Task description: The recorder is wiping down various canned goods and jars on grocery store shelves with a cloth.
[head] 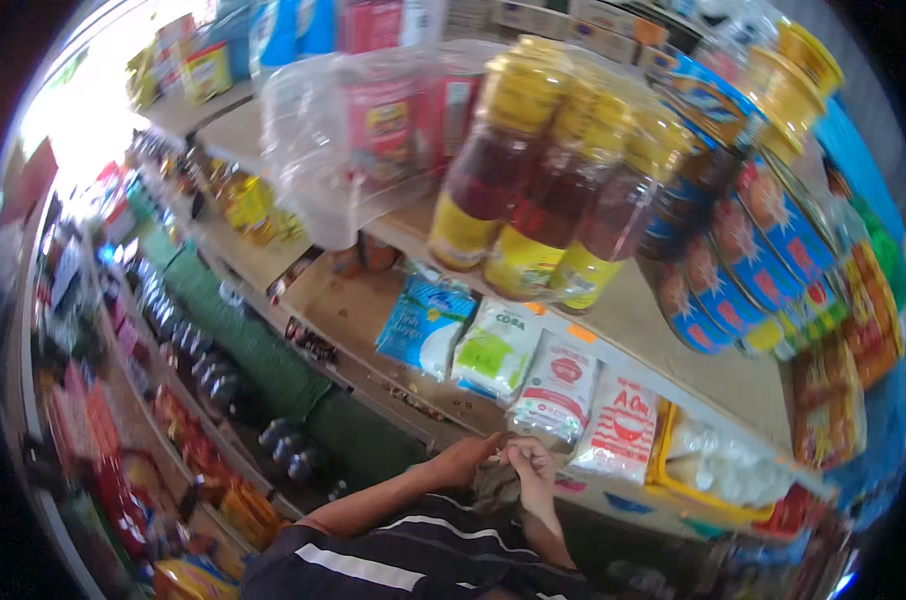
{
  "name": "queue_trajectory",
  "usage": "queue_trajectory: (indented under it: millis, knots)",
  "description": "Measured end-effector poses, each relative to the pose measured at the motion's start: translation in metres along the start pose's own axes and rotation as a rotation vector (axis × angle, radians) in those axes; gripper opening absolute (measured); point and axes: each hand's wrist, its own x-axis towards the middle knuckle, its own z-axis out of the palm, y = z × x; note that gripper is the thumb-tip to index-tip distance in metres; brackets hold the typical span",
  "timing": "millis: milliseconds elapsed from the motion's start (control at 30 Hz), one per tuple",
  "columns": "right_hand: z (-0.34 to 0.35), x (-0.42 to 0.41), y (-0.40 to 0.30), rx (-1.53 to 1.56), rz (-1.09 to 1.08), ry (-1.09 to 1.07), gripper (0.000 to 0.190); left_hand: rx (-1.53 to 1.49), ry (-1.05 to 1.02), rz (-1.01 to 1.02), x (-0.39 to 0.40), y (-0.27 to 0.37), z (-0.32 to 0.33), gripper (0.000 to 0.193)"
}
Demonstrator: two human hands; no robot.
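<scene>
My left hand (469, 459) and my right hand (532, 459) meet close in front of my striped shirt. A crumpled grey-brown cloth (496, 486) hangs between them, gripped by both. Just beyond the hands, on the lower shelf (348, 311), a row of plastic packets leans in line: a blue-and-white packet (427, 322), a green-and-white packet (496, 349) and two red-and-white packets (554, 386). The right hand is nearest the red-and-white ones. My left fingers are partly hidden.
Shrink-wrapped bottles with yellow caps (543, 187) stand on the upper shelf, beside bagged red containers (389, 124) and stacked blue cans (753, 255). A yellow basket (659, 450) sits at the lower right. Across the green floor (273, 341), another shelf holds packaged goods; dark wrapped bottles (292, 450) stand below.
</scene>
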Motion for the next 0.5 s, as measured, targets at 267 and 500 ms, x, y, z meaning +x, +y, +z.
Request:
queue_trajectory:
  millis: [267, 500]
  knots:
    - [-0.02, 0.017, 0.019, 0.063, 0.069, 0.048, 0.009, -1.053, 0.264, -0.614, -0.04, 0.07, 0.001, 0.045]
    - [0.03, 0.033, -0.012, -0.082, -0.2, -0.171, 0.063, -0.763, 0.39, -0.168, -0.051, 0.069, -0.037, 0.044]
